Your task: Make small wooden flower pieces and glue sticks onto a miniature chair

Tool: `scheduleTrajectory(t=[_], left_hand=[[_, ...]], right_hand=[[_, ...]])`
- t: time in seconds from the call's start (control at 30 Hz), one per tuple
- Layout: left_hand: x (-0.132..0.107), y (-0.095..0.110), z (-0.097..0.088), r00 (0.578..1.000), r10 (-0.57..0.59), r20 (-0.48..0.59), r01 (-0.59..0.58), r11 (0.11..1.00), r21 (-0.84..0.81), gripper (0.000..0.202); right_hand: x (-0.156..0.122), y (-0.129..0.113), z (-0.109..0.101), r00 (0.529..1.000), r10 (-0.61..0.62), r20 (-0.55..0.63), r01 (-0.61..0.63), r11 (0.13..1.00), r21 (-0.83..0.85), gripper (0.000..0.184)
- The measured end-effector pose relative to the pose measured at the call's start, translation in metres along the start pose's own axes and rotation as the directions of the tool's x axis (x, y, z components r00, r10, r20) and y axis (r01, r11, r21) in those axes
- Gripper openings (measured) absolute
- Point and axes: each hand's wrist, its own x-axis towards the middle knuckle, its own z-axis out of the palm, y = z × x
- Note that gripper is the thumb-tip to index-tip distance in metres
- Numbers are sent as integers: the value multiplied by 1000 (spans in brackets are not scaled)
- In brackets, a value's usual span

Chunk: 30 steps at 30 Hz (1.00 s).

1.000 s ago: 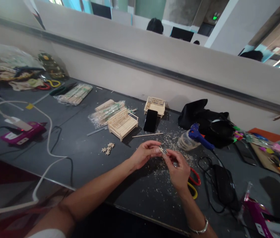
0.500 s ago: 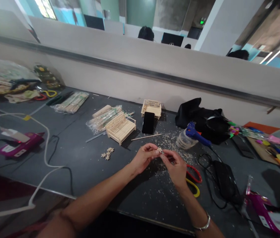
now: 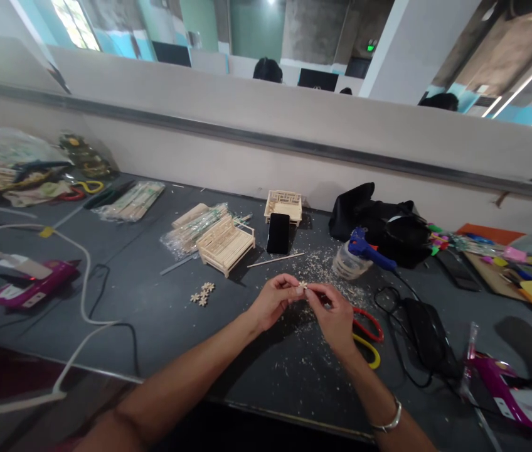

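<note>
My left hand [image 3: 273, 300] and my right hand [image 3: 334, 314] meet above the dark table [image 3: 162, 295], fingers pinched together on a small pale wooden flower piece [image 3: 302, 285]. Wood shavings [image 3: 322, 263] lie scattered under and beyond my hands. Three similar wooden flower pieces [image 3: 202, 293] sit on the table to the left. A miniature bench made of sticks [image 3: 225, 242] stands further back, with a single thin stick [image 3: 275, 259] lying to its right.
A black phone [image 3: 278, 233] leans on a small stick box [image 3: 285, 204]. A blue glue gun [image 3: 368, 248] rests on a plastic jar. Red and yellow scissors [image 3: 368, 336], black cables, a black bag [image 3: 379, 220], stick packets [image 3: 191, 226] and a magenta device [image 3: 31, 285] surround the area.
The view has tilted and shifted slightly. My hands stay together on the small wooden piece, with only small finger movements.
</note>
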Motion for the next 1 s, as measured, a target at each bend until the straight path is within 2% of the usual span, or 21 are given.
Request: scheduleTrajectory(t=[0.27,0.53,0.73,0.87,1.0], left_hand=[[-1,5,-1,999,2,50,-5,998,55,38],[-1,3,-3,998,-1,64,-9,988,154,40],[0,3,-5,997,11,80,-27,980,195,37],[0,4,-4,996,-12,93,-5,985,170,37],[-1,7,-3,986,-93,142,76,989,124,35]], right_hand=[[4,0,-5,996,91,-7,-91,996,20,14],[2,2,-5,999,-33,24,34,999,-40,12],[1,4,-4,996,-79,47,81,995,-54,12],[1,4,-4,991,-134,-2,134,988,-79,11],[2,2,-6,975,-214,-60,207,973,-104,10]])
